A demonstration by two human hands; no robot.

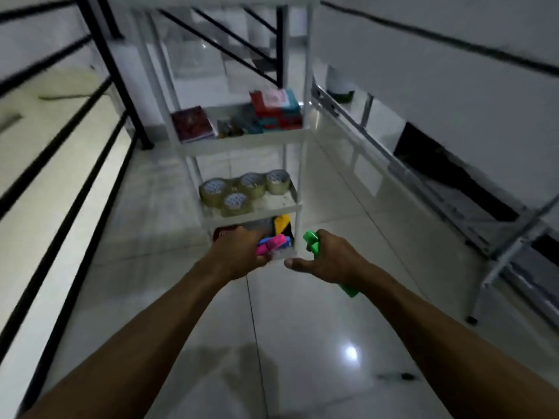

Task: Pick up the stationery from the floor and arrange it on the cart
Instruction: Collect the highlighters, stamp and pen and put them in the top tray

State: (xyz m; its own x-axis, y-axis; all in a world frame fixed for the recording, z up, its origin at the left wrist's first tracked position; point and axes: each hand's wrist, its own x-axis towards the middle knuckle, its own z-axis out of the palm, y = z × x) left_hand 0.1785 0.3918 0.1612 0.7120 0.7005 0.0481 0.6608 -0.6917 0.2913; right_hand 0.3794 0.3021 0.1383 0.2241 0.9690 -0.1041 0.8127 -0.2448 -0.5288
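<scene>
A white three-tier cart [242, 143] stands ahead of me on the tiled floor. Its upper visible shelf holds a dark red notebook [192, 124] and a stack of coloured boxes [276, 111]. On the middle shelf lie several rolls of brown tape [242, 192]. My left hand [239, 252] grips a pink and blue stationery item [273, 243] at the front of the bottom shelf. My right hand [326, 258] holds a bright green item [313, 241], its other end [349, 290] sticking out below the wrist, just right of the cart's front leg.
Black railings [75, 164] run along the left. A metal rack frame [499, 252] stands on the right, and a white wall rises behind it. Yellow and black items [282, 225] sit deeper in the bottom shelf. Glossy tiled floor [302, 328] stretches under my arms.
</scene>
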